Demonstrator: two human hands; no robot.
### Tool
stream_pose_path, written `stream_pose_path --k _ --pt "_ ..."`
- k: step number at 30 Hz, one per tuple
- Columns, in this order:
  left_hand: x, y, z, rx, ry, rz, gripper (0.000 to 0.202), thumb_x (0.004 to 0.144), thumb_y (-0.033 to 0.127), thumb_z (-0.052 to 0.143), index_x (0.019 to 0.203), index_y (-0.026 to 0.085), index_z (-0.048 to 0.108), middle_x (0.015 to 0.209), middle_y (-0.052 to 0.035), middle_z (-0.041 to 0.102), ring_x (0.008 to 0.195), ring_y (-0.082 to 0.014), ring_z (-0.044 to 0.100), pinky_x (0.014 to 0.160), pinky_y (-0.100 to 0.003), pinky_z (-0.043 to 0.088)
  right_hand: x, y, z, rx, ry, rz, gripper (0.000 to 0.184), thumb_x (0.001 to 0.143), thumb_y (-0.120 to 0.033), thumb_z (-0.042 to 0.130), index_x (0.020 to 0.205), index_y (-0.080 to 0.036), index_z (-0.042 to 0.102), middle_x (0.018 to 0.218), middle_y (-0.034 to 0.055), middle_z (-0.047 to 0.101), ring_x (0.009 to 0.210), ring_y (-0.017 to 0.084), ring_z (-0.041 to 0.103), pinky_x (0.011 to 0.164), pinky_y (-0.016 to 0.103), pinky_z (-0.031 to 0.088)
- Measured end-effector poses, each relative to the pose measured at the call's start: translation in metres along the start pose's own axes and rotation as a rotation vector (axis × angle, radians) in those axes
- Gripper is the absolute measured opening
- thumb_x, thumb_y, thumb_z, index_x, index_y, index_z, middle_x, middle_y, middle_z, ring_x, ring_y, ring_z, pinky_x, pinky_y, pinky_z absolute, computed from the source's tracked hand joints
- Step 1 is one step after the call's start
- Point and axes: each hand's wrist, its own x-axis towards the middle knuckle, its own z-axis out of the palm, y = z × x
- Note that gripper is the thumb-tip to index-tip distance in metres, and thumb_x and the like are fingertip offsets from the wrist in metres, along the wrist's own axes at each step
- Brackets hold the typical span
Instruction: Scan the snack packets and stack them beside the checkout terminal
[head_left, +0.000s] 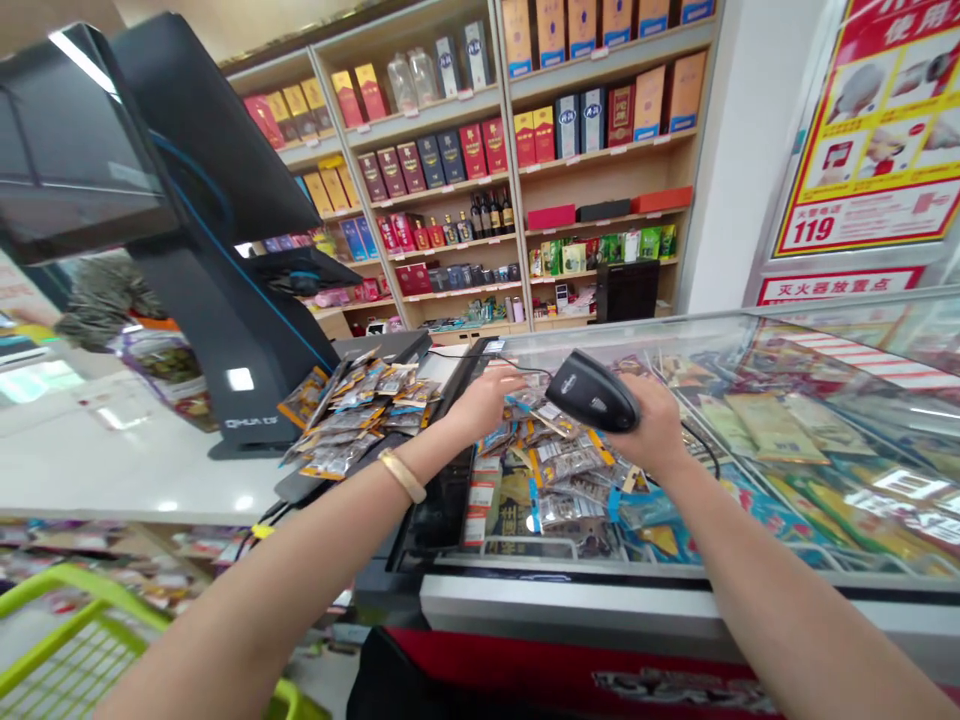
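My right hand grips a black handheld barcode scanner, its head pointing down-left over a pile of small snack packets on the glass counter top. My left hand, with a gold bangle on its wrist, reaches across to that pile and pinches a small packet with a blue edge. A second heap of similar packets lies to the left, beside the base of the black checkout terminal.
The terminal's screen looms at upper left above a white counter. A green shopping basket sits at lower left. Shelves of boxed goods and bottles fill the back wall. A red and yellow poster hangs at right.
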Motion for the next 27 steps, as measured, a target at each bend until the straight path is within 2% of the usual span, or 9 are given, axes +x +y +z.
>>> stream_pose_path --k 3,6,9,11,13,16,20,23,27 --pt "-0.028 -0.011 -0.018 0.01 0.093 -0.051 0.04 0.081 0.004 0.046 0.105 0.023 0.071 0.114 -0.0086 0.067 0.107 -0.0203 0.065 0.093 -0.037 0.055 -0.001 0.0 0.001 -0.006 -0.002 -0.026 0.016 0.072 -0.033 0.058 0.081 -0.021 0.062 0.07 0.0046 0.065 0.066 0.021 0.061 0.06 0.032 0.041" --pt "-0.064 -0.039 -0.057 0.116 0.251 -0.173 0.025 0.084 0.017 0.051 0.099 0.019 0.07 0.104 -0.0097 0.066 0.1 -0.0246 0.064 0.089 -0.043 0.054 -0.002 -0.001 0.002 0.0 -0.014 -0.014 0.017 0.07 -0.032 0.058 0.081 -0.021 0.062 0.071 0.0047 0.065 0.067 0.022 0.061 0.061 0.032 0.042" --pt "-0.105 -0.084 -0.101 0.363 0.477 -0.388 0.02 0.081 0.024 0.058 0.097 0.019 0.069 0.095 -0.0071 0.063 0.093 -0.0238 0.061 0.083 -0.041 0.053 -0.003 -0.001 0.002 0.006 -0.035 0.021 0.02 0.068 -0.033 0.057 0.084 -0.021 0.063 0.073 0.0057 0.067 0.069 0.023 0.062 0.063 0.033 0.044" --pt "-0.133 -0.119 -0.126 0.486 0.636 -0.519 0.02 0.072 0.028 0.068 0.089 0.019 0.066 0.079 -0.0033 0.059 0.078 -0.0215 0.058 0.068 -0.036 0.051 -0.004 -0.001 0.003 0.004 -0.053 0.032 0.022 0.068 -0.033 0.057 0.085 -0.02 0.064 0.075 0.0067 0.067 0.07 0.024 0.063 0.064 0.034 0.044" --pt "-0.159 -0.149 -0.145 0.569 0.725 -0.599 0.025 0.064 0.031 0.074 0.082 0.019 0.061 0.066 0.0004 0.054 0.065 -0.0187 0.052 0.055 -0.03 0.044 -0.005 0.0 0.003 -0.002 -0.077 0.042 0.023 0.068 -0.033 0.057 0.086 -0.02 0.064 0.077 0.0075 0.067 0.071 0.025 0.063 0.064 0.035 0.045" --pt "-0.186 -0.177 -0.158 0.513 0.621 -0.675 0.039 0.058 0.044 0.08 0.067 0.021 0.05 0.05 0.0052 0.047 0.049 -0.0141 0.043 0.044 -0.025 0.031 -0.007 0.001 0.004 -0.002 -0.102 0.055 0.023 0.068 -0.033 0.057 0.085 -0.021 0.064 0.075 0.0071 0.066 0.071 0.025 0.062 0.065 0.035 0.045" --pt "-0.195 -0.182 -0.157 0.379 0.351 -0.823 0.043 0.064 0.059 0.074 0.062 0.019 0.055 0.044 0.0054 0.051 0.04 -0.0122 0.04 0.045 -0.024 0.029 -0.009 0.001 0.006 0.006 -0.107 0.028 0.021 0.069 -0.033 0.058 0.085 -0.021 0.064 0.071 0.0063 0.064 0.068 0.024 0.061 0.063 0.035 0.045" --pt "-0.189 -0.178 -0.154 0.377 0.317 -0.885 0.046 0.061 0.063 0.073 0.059 0.019 0.059 0.04 0.0044 0.051 0.038 -0.012 0.037 0.047 -0.026 0.029 -0.009 0.001 0.006 0.006 -0.115 0.025 0.022 0.07 -0.034 0.057 0.086 -0.021 0.064 0.075 0.0074 0.067 0.071 0.025 0.063 0.065 0.036 0.046" --pt "-0.181 -0.178 -0.153 0.371 0.269 -1.072 0.039 0.058 0.056 0.076 0.058 0.02 0.062 0.038 0.0034 0.049 0.035 -0.0117 0.031 0.047 -0.028 0.03 -0.008 0.0 0.006 0.015 -0.096 -0.005 0.021 0.071 -0.034 0.058 0.086 -0.021 0.064 0.079 0.0083 0.07 0.073 0.025 0.065 0.064 0.035 0.047"
